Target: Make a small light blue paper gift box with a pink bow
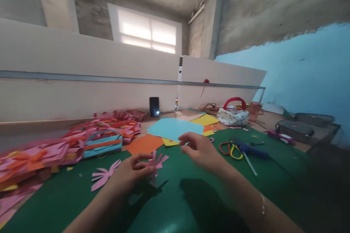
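My left hand (138, 169) pinches a pink paper piece cut into petal-like strips (158, 161), held just above the green table mat (175, 214). To the right, my right hand (198, 151) hovers with its fingers apart and bent, and no object shows in it. A second pink fringed paper cutout (105, 175) lies on the mat, left of my left hand. Beyond both hands are a light blue paper sheet (175, 127), an orange sheet (144, 143) and a yellow sheet (205, 119).
Scissors with red and yellow handles (235, 151), a blue glue gun (254, 150) and a glue stick (250, 164) lie on the right. Pink and orange paper crafts (68, 145) pile up at left. A phone (154, 106) and a white bag (233, 116) stand behind.
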The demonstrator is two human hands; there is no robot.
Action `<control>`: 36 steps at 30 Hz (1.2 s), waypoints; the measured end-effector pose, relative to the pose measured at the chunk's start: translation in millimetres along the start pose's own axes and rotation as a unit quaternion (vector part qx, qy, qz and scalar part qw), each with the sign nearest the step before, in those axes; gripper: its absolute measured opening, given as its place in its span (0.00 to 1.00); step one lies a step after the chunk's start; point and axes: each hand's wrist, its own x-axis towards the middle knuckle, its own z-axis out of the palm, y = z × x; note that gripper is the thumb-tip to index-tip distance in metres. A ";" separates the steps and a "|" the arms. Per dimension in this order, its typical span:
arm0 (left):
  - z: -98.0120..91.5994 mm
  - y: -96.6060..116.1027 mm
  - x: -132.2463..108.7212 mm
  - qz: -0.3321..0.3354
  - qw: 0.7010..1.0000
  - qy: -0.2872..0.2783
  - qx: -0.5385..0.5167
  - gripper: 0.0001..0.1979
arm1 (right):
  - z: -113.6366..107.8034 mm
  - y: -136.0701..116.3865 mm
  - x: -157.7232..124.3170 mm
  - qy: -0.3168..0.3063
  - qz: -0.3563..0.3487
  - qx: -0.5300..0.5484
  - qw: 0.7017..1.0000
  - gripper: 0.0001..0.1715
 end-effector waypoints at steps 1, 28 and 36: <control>-0.7 1.3 -0.3 0.003 1.000 0.009 0.003 0.24 | -16.9 3.2 -3.6 0.000 -0.018 -0.070 0.997 0.11; -8.1 6.5 -2.9 0.008 0.993 0.044 -0.106 0.24 | -24.1 60.5 44.8 -0.163 0.005 -0.458 0.874 0.13; -16.9 2.3 3.2 0.015 0.973 0.098 -0.211 0.26 | 18.4 0.5 40.0 -0.331 -0.113 -0.001 0.937 0.25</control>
